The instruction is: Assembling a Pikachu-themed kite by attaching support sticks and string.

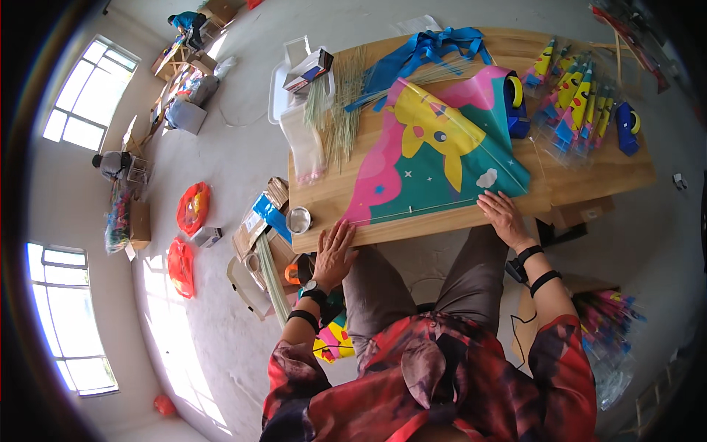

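Note:
A printed kite sheet (434,147) in teal, yellow and pink lies on the wooden table (541,177), its far right part curled up. A thin pale rod (412,211) runs along its near edge, with a small white fitting about midway. My left hand (335,254) rests over the table's near edge at the sheet's left corner, fingers outstretched. At the other end of that edge, my right hand (504,217) lies with its fingers flat on the sheet's border. Neither hand grips anything visible.
Thin sticks (346,96), blue ribbon (420,59) and a white tray (280,92) with a small box lie at the back. A round tin (298,220) stands by the left corner. Blue tape dispensers (627,129) and wrapped rolled kites (574,96) sit on the right.

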Demonstrator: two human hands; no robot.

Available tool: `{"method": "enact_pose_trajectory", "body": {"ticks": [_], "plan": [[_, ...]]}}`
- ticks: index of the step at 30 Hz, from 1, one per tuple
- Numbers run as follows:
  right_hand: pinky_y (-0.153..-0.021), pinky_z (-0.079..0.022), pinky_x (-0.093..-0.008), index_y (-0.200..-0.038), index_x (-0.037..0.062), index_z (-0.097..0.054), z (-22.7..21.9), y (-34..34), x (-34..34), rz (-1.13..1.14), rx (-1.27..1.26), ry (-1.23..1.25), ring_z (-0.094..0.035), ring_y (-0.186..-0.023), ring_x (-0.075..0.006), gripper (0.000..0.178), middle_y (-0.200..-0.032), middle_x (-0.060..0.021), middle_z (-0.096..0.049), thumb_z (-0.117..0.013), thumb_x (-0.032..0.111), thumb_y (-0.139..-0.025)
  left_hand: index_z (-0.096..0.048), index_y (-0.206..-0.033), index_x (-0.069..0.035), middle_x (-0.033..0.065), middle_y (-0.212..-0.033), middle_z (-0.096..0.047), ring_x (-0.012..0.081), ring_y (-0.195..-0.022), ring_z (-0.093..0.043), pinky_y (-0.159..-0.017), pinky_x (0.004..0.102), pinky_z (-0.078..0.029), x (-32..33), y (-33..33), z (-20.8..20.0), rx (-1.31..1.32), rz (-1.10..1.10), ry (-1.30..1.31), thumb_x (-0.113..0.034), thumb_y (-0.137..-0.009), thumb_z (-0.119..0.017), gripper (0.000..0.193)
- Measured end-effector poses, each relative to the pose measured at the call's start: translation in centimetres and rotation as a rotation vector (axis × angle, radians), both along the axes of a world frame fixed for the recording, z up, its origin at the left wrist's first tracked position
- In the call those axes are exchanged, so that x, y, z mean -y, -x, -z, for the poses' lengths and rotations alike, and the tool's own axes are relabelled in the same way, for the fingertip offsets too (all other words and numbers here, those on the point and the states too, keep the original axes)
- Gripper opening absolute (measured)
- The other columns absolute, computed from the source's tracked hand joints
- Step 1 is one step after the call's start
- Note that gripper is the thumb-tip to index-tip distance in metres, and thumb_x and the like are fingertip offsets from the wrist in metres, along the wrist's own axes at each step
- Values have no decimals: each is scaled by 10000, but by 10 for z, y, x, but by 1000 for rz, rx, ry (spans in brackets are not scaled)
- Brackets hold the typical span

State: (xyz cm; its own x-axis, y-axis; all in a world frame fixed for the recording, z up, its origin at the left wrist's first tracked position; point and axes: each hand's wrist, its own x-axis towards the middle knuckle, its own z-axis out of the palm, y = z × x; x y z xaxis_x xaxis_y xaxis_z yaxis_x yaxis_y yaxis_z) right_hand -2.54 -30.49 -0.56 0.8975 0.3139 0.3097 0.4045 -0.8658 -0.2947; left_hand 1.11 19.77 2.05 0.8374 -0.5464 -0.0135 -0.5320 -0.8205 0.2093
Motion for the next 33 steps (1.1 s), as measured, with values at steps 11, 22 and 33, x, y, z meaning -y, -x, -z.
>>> {"method": "enact_pose_trajectory", "body": {"ticks": [11,22,33], "plan": [[-1194,-367,-460,-1283,39,-656,-9,-28,-109,-277,34,-124,-519,-1384,-261,351,-1435,-105,-598,-647,98,-938,-382,-1564,-63,130,-1671,-297,291,-1572,-217,-1264,529,-160,109,-6,10,-28,154,180,-260,-929,-695,735],[-1219,-327,-444,-1373,64,-614,10,-43,-117,-328,-21,-100,-480,-1424,-241,399,-1465,-89,-581,-581,148,-984,-414,-1567,-130,103,-1660,-328,277,-1555,-263,-1262,534,-158,100,-10,10,-2,165,105,-265,-936,-676,696],[-1183,-385,-431,-1343,73,-643,-6,-5,12,5,-15,-27,-544,-1361,-245,391,-1401,-74,-631,-656,86,-952,-459,-1538,-113,201,-1629,-356,371,-1517,-322,-1247,490,-246,15,-4,2,-8,-70,171,-167,-949,-619,613]]}}
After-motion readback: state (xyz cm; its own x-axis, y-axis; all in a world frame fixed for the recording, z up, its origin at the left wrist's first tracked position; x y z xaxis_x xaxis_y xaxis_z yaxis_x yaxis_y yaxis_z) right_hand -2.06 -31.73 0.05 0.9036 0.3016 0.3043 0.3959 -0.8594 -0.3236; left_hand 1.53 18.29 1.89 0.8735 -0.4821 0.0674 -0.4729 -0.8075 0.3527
